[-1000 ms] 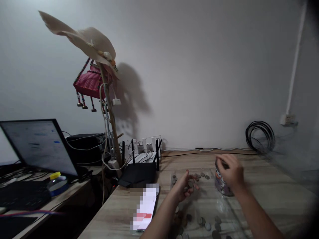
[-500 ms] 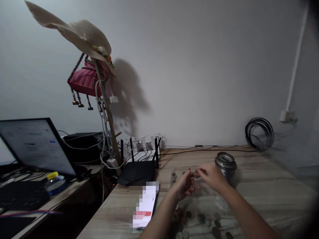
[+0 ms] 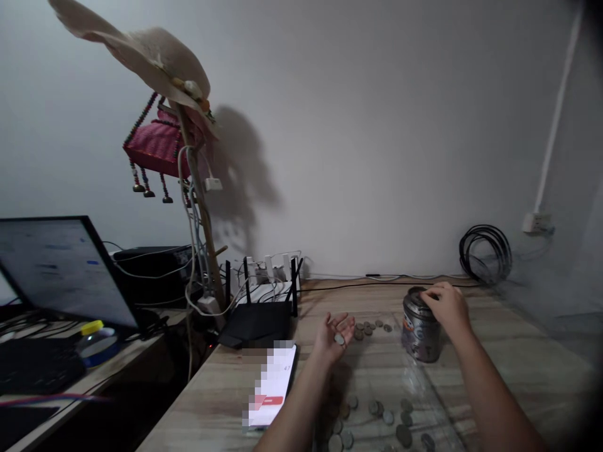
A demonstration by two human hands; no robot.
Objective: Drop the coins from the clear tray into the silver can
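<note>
My left hand (image 3: 333, 338) is palm up over the table, fingers loosely curled, with a coin (image 3: 338, 339) resting in it. At the right, my right hand (image 3: 446, 306) has its thumb and fingers pinched together at the top of a round silver-grey coin tin (image 3: 421, 336). Whatever those fingertips hold is hidden. The tin stands upright and has a picture on its side. A small group of coins (image 3: 360, 331) lies between my left hand and the tin. Several more coins (image 3: 404, 434) are scattered nearer me, on or under a clear plastic sheet (image 3: 419, 376).
A phone (image 3: 276, 392) with a lit, partly blurred screen lies left of my left forearm. Behind it sits a black router (image 3: 257, 323) with upright antennas. Coiled black cable (image 3: 485, 251) rests against the wall. A laptop (image 3: 61, 270) and yellow-capped jar (image 3: 98, 344) occupy the left desk.
My right hand has moved from beside my left hand to the tin's top. My left hand has turned palm up and shifted left, showing a coin in it.
</note>
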